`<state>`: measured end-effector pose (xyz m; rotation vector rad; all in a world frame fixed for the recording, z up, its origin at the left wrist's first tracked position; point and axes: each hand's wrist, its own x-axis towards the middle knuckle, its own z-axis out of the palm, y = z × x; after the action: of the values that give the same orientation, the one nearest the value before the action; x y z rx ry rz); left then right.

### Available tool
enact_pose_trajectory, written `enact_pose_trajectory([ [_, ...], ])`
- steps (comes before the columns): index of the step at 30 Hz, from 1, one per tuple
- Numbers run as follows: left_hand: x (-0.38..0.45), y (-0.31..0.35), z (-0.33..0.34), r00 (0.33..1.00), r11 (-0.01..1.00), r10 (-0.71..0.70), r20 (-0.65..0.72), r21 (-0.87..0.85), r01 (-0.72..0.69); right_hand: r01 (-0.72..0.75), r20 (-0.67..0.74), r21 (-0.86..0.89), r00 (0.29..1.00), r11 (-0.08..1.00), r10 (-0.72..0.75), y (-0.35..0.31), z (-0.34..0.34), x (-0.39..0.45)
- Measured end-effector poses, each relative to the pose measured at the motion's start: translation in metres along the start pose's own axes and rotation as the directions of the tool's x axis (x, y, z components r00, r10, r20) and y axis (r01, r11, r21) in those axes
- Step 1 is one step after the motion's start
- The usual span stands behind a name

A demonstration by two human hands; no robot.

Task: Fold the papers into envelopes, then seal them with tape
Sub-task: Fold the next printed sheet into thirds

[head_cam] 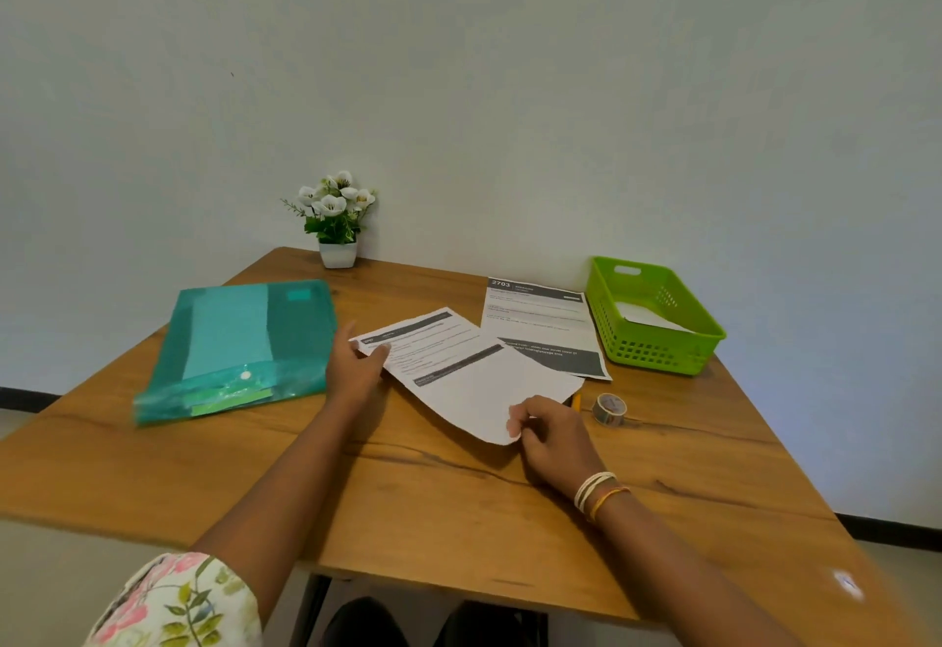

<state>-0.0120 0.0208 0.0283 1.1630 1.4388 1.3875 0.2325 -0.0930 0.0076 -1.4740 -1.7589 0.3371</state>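
A printed sheet of paper (pixel 459 371) lies at a slant on the wooden table (pixel 408 504), held at two opposite corners. The right hand (pixel 553 440) pinches the blank near corner between thumb and curled fingers, and that corner seems lifted slightly off the wood, though the angle makes this hard to judge. The left hand (pixel 357 366) holds the far printed corner, thumb on top of the sheet and fingers at its edge.

Just beyond the right hand's grip, a second printed sheet (pixel 540 325) lies flat, partly overlapped by the held paper. To the right of that grip, close by, a roll of tape (pixel 609 409) stands on the table, with a yellow pencil tip (pixel 576 401) showing between the roll and the held paper. Farther out on the same side sits a green basket (pixel 657 345) with white paper inside.

Just left of the left hand's grip lies a teal plastic folder (pixel 239 345). Beyond it, against the wall, stands a small white pot of flowers (pixel 336 218). Bangles (pixel 599 493) circle the right wrist.
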Motion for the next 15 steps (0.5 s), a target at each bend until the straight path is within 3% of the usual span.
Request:
enact_pose_trajectory([
  [4, 0.002, 0.004, -0.022, 0.989, 0.988, 0.109, -0.1, 0.121, -0.096, 0.0, 0.106, -0.047, 0.994, 0.999, 0.005, 0.004, -0.01, -0.008],
  [10, -0.001, 0.001, -0.037, 1.0, 0.954, -0.027, 0.004, 0.298, 0.025, -0.053, 0.103, -0.265, 0.991, 0.963, 0.083, 0.009, -0.02, -0.009],
  [15, -0.017, -0.006, -0.045, 1.0, 0.921, 0.001, -0.012, 0.389, 0.004, -0.153, 0.104, -0.413, 0.971, 0.898, 0.213, 0.011, -0.029, -0.014],
])
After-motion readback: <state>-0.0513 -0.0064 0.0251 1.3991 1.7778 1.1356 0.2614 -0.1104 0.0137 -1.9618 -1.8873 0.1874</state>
